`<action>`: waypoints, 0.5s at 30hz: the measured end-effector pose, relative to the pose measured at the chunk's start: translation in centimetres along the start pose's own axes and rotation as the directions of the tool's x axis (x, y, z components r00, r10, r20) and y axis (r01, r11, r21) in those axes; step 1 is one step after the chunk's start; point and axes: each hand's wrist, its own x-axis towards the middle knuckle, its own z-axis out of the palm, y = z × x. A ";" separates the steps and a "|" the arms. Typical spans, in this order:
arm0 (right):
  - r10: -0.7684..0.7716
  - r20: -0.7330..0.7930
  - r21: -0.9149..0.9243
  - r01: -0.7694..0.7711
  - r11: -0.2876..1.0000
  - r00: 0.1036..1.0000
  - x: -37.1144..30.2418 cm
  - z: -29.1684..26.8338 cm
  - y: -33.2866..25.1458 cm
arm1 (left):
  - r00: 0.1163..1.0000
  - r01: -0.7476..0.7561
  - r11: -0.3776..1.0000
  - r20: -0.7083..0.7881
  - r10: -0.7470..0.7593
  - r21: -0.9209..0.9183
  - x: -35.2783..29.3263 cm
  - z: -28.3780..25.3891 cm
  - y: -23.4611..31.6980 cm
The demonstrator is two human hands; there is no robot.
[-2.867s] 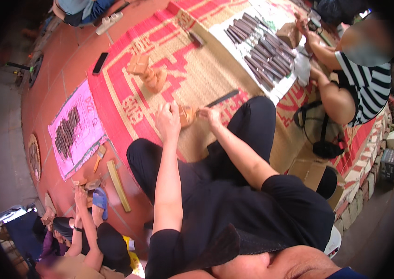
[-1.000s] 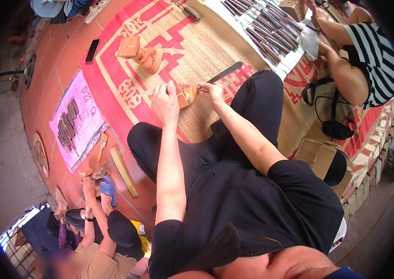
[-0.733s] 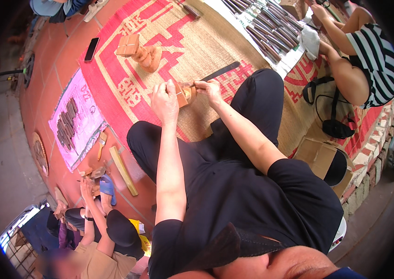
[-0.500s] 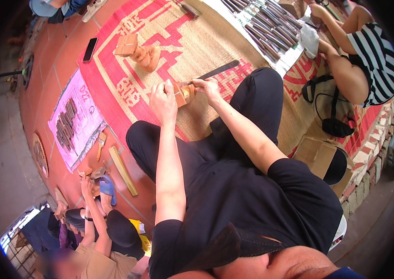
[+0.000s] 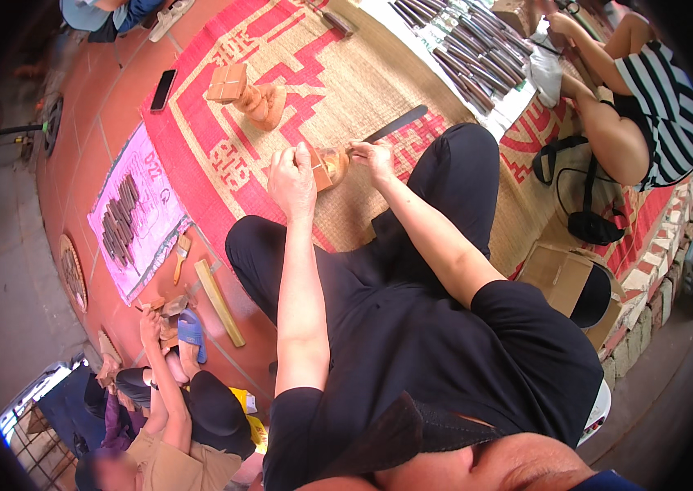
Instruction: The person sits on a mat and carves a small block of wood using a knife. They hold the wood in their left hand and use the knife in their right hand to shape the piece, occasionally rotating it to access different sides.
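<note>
My left hand [image 5: 291, 182] is closed around the square base of a carved wooden piece [image 5: 333, 166], held low over the mat in front of my lap. At the carving's right side, my right hand [image 5: 375, 162] pinches the narrow near part of a long dark flat tool [image 5: 399, 121], which looks like a file. Its wide rounded end points away to the far right. The fingers hide where tool and wood meet. Beyond my left hand, a second wooden carving [image 5: 260, 106] with a square block end rests on the mat.
A red and tan woven mat [image 5: 363, 78] spreads before me. Many dark-handled tools [image 5: 477, 57] lie at the far right beside a seated person in stripes [image 5: 661, 106]. Left are a phone [image 5: 163, 90], a pink sheet [image 5: 137, 221] with tools, a brush [image 5: 182, 258] and a wooden strip [image 5: 219, 303]. Another person works lower left.
The view has shifted slightly. My right hand and the dark tool have moved a little to the right relative to the carving; my left hand keeps its grip on the base.
</note>
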 end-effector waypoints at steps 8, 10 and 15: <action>-0.022 0.142 -0.092 0.036 0.995 0.990 -0.7 1.4 -0.6 | 1.000 0.012 1.000 -0.003 -0.012 -0.010 0.1 -0.1 -0.4; -0.011 0.106 -0.011 0.013 1.000 0.994 0.2 0.3 0.8 | 1.000 -0.010 1.000 0.017 0.010 0.028 0.0 0.1 -0.5; 0.009 0.121 -0.117 0.005 0.993 0.993 -0.1 1.5 -0.5 | 0.997 -0.077 0.997 -0.027 0.076 -0.019 0.3 0.3 -0.8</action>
